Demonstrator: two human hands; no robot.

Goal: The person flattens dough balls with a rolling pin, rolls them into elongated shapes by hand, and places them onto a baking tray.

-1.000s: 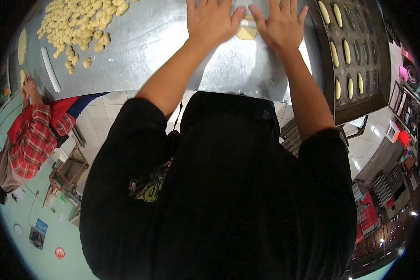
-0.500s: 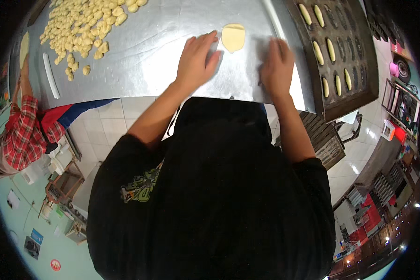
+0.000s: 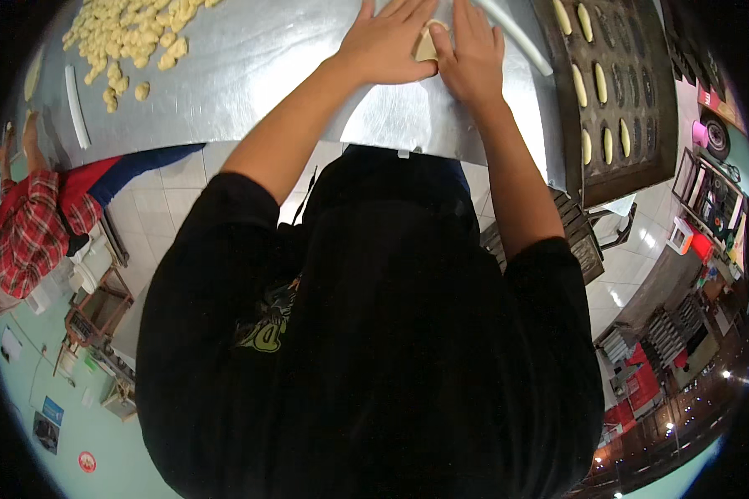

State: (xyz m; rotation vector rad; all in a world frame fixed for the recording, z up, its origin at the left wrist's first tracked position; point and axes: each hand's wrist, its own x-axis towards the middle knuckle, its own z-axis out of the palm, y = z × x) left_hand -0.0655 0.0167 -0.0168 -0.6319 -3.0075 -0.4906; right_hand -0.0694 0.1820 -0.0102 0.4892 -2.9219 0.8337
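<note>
Your left hand (image 3: 387,46) and right hand (image 3: 473,65) spread around the dough (image 3: 426,50), likely steadying it; a white rod (image 3: 518,35) lies aside, perhaps for room.

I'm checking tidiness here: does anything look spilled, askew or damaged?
Nothing clearly stands out: no spill or damage shows. The white rod right of the right hand lies slanted on the metal table, and one dough lump sits apart from the heap; neither seems a problem. The left hand and right partly hide the dough piece.
</note>
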